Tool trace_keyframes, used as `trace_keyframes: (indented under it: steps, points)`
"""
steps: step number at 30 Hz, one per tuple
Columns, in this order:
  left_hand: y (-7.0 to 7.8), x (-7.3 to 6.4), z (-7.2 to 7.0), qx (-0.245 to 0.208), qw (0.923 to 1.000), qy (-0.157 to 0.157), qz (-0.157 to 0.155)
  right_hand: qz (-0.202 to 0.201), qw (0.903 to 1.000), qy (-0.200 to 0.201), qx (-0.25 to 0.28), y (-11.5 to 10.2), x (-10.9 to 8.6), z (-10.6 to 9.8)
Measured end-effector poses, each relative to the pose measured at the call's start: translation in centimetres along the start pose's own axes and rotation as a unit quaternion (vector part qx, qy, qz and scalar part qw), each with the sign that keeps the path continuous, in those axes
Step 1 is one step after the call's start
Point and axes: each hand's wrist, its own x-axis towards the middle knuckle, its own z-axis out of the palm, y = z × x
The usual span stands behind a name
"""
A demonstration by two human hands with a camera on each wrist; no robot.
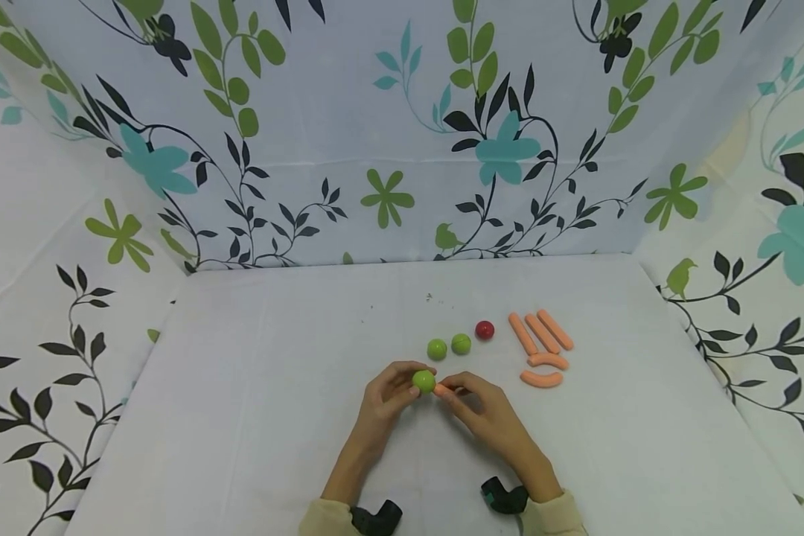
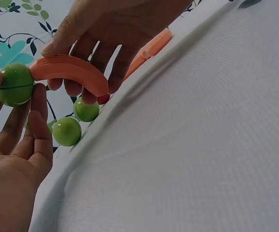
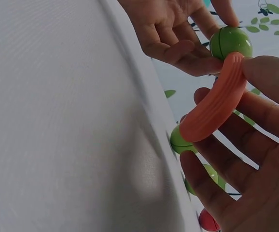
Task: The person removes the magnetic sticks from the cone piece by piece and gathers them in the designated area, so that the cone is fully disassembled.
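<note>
In the head view my left hand (image 1: 382, 398) pinches a green ball (image 1: 424, 381) between thumb and fingers, over the middle of the table. The left wrist view shows this glossy ball (image 2: 16, 85) with a thin dark seam round it. My right hand (image 1: 485, 420) holds a curved orange rod (image 3: 216, 99) with ribbed sides, its thumb on top and fingers beneath. One end of the rod meets the ball; the other end points back across the right fingers. Just beyond the hands lie two more green balls (image 1: 437, 349) and a red ball (image 1: 485, 330).
To the right of the balls, three straight orange rods (image 1: 541, 333) lie side by side at a slant, with two curved orange rods (image 1: 541, 379) below them. A white cloth (image 1: 275, 417) covers the table. Leaf-patterned fabric (image 1: 321, 134) hangs behind and at both sides.
</note>
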Motion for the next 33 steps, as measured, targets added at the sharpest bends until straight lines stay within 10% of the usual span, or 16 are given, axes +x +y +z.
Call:
trace_keyframes:
  steps: [14, 26, 33]
  points:
    - [-0.4, 0.2, 0.1, 0.076, 0.9957, 0.044, 0.029, -0.048, 0.9980, 0.027, -0.033, 0.5, 0.0, 0.2]
    - [-2.1, -0.4, 0.5, 0.229, 0.9620, 0.104, 0.106, -0.078, 0.9871, 0.074, -0.119, 0.6, -0.5, 1.1]
    - [-1.6, 0.0, 0.2, 0.223, 0.9599, 0.151, 0.078, -0.102, 0.9812, 0.100, -0.130, 0.3, 0.1, 1.0]
